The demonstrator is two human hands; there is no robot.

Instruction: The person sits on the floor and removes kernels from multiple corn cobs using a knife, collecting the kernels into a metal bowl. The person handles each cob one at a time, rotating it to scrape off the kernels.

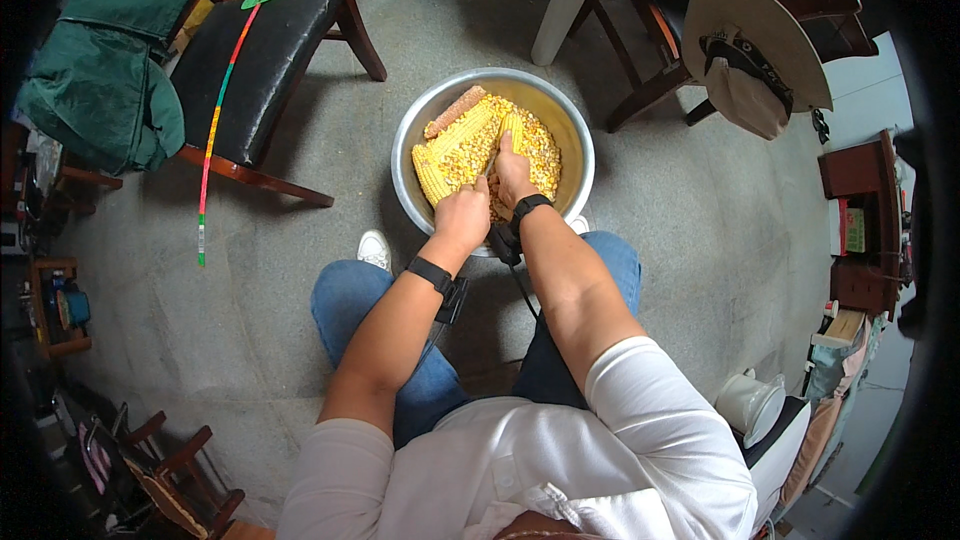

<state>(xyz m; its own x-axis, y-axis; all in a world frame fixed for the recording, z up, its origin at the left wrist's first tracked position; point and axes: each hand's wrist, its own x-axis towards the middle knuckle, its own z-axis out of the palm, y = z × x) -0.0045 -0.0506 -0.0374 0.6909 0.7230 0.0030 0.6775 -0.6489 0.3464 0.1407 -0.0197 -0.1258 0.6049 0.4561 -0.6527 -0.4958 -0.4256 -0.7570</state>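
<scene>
A wide metal basin [583,157] stands on the floor between my feet, its bottom covered in loose corn kernels [541,146]. My right hand [513,171] grips an ear of corn [511,124], thumb laid along it. Close beside it, my left hand [463,214] is closed in a fist around what looks like a thin dark tool [491,163]; most of it is hidden, so its kind is unclear. Against the basin's left side lie one ear of corn [429,175] and another long ear [465,130]. A bare reddish cob [455,112] rests behind them.
A black-seated chair [259,67] stands at left, with a green cloth bag or garment [112,82] and a colourful strip [217,109] on it. At right, a wide-brimmed hat [750,52] rests on another chair [652,82]. A pale table leg [562,7] rises behind the basin.
</scene>
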